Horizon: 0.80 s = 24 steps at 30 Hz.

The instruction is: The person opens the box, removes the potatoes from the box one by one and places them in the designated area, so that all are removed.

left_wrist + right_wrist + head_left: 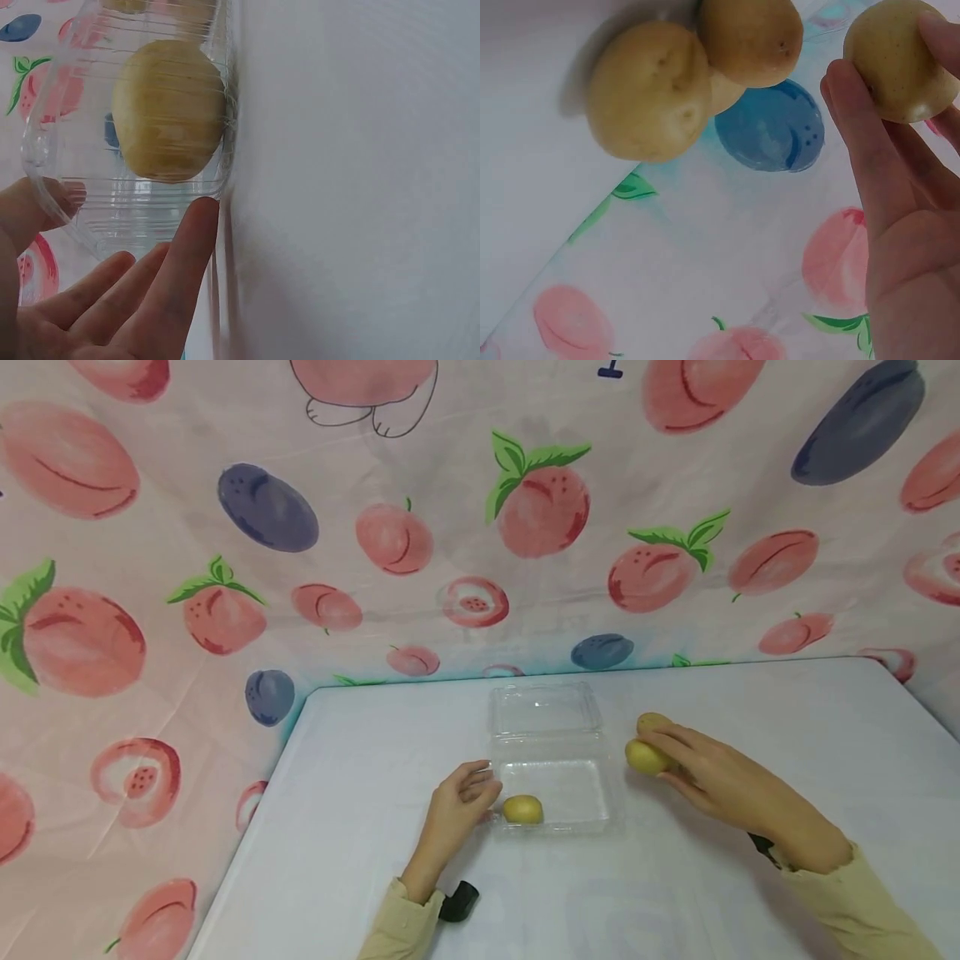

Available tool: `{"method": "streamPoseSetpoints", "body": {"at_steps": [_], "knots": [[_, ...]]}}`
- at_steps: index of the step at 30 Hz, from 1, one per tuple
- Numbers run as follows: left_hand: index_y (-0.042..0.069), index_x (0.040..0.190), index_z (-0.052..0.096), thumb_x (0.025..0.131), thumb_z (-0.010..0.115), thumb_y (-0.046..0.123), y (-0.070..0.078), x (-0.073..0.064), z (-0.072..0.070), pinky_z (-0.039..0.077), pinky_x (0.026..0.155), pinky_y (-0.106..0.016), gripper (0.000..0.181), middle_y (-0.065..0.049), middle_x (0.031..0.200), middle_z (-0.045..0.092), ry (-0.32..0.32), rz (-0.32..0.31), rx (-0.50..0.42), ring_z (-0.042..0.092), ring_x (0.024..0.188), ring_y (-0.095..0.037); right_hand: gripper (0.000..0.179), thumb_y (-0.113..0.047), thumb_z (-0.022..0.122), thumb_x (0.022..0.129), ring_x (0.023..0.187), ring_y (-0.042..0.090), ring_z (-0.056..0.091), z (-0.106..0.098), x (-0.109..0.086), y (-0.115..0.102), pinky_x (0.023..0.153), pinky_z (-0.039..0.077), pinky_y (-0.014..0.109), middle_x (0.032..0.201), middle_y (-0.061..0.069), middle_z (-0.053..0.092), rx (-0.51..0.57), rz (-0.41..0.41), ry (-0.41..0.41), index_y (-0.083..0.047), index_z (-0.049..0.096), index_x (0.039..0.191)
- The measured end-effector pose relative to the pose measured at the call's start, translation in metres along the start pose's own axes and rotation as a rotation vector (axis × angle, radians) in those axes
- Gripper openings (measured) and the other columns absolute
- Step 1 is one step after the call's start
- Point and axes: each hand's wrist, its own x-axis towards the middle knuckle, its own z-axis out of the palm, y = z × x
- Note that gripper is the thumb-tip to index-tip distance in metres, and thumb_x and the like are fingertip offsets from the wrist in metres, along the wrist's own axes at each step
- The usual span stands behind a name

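A yellow potato is pinched between the fingers and thumb of my right hand, above the table to the right of the container. Several other potatoes lie close together near it in the right wrist view; the head view shows one potato just behind that hand. My left hand is at the left side of a clear plastic clamshell container, its fingertips against the outer wall. Inside the base, at the front left corner, sits one potato, visible through the plastic in the left wrist view.
The container's hinged lid lies folded back, away from me. A white-covered table carries everything. Behind and left of it hangs a fruit-printed cloth. A black wrist strap shows at the left sleeve.
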Motion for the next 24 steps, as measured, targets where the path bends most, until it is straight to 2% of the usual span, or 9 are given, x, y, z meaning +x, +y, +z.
{"method": "streamPoseSetpoints", "body": {"at_steps": [3,5,6,10,13,17,19,21,24], "knots": [[-0.003,0.135,0.054,0.096,0.067,0.019,0.001,0.000,0.001,0.062,0.071,-0.026,0.047,-0.025,0.130,0.061,0.006,0.006,0.005,0.064,0.116,-0.035,0.049,-0.043,0.045,0.103,0.113,0.032,0.063,-0.002,-0.002,0.000,0.101,0.051,0.033,0.126,0.010,0.061,-0.011,0.027,-0.024,-0.004,0.058,0.131],[-0.003,0.134,0.055,0.096,0.067,0.018,0.001,0.000,0.002,0.061,0.071,-0.025,0.046,-0.025,0.130,0.061,0.009,0.005,0.008,0.064,0.116,-0.035,0.042,-0.034,0.057,0.101,0.111,0.030,0.064,-0.003,-0.004,0.000,0.090,0.055,0.047,0.124,0.009,0.062,-0.015,0.035,-0.033,-0.004,0.058,0.131],[-0.004,0.134,0.055,0.096,0.066,0.018,0.002,0.000,0.002,0.061,0.071,-0.025,0.045,-0.026,0.130,0.061,0.010,0.004,0.006,0.064,0.116,-0.035,0.041,-0.031,0.060,0.100,0.110,0.030,0.064,-0.004,-0.005,0.000,0.089,0.055,0.048,0.124,0.009,0.062,-0.012,0.038,-0.036,-0.004,0.058,0.131],[-0.007,0.131,0.055,0.097,0.065,0.014,0.013,-0.004,0.002,0.061,0.071,-0.025,0.041,-0.028,0.128,0.061,0.014,-0.007,0.015,0.064,0.115,-0.037,0.039,-0.026,0.064,0.098,0.106,0.027,0.065,-0.004,-0.009,0.000,0.085,0.056,0.047,0.123,0.008,0.063,-0.017,0.035,-0.044,-0.005,0.058,0.130],[-0.007,0.126,0.058,0.097,0.065,0.014,0.012,-0.003,0.003,0.061,0.071,-0.025,0.037,-0.027,0.125,0.064,0.019,-0.017,0.020,0.065,0.113,-0.035,0.047,-0.042,0.047,0.103,0.103,0.024,0.065,-0.003,-0.013,0.002,0.082,0.057,0.045,0.119,0.006,0.063,-0.030,0.029,-0.044,-0.005,0.059,0.130],[-0.003,0.119,0.060,0.096,0.067,0.018,0.000,0.001,0.003,0.061,0.070,-0.024,0.032,-0.021,0.118,0.068,0.031,-0.030,0.014,0.068,0.109,-0.029,0.064,-0.053,0.028,0.102,0.098,0.020,0.065,-0.001,-0.019,0.003,0.078,0.057,0.041,0.114,0.004,0.063,-0.041,0.024,-0.037,-0.005,0.061,0.128],[-0.002,0.116,0.060,0.095,0.067,0.019,0.000,0.001,0.003,0.061,0.069,-0.024,0.030,-0.019,0.115,0.069,0.037,-0.031,0.013,0.068,0.107,-0.028,0.055,-0.049,0.041,0.103,0.096,0.018,0.065,-0.001,-0.021,0.004,0.077,0.057,0.037,0.112,0.004,0.063,-0.043,0.022,-0.035,-0.005,0.061,0.127],[-0.002,0.112,0.060,0.095,0.068,0.019,-0.001,0.001,0.003,0.061,0.069,-0.024,0.028,-0.019,0.112,0.070,0.044,-0.031,0.015,0.069,0.104,-0.027,0.044,-0.038,0.060,0.099,0.096,0.017,0.065,0.000,-0.023,0.004,0.079,0.056,0.029,0.112,0.004,0.063,-0.043,0.020,-0.038,-0.005,0.061,0.127],[-0.003,0.108,0.060,0.095,0.068,0.019,-0.001,0.001,0.004,0.061,0.067,-0.023,0.027,-0.019,0.109,0.071,0.053,-0.029,0.016,0.070,0.100,-0.026,0.047,-0.017,0.079,0.085,0.095,0.016,0.064,0.000,-0.026,0.005,0.083,0.052,0.018,0.112,0.003,0.061,-0.042,0.018,-0.050,-0.005,0.061,0.127]]}}
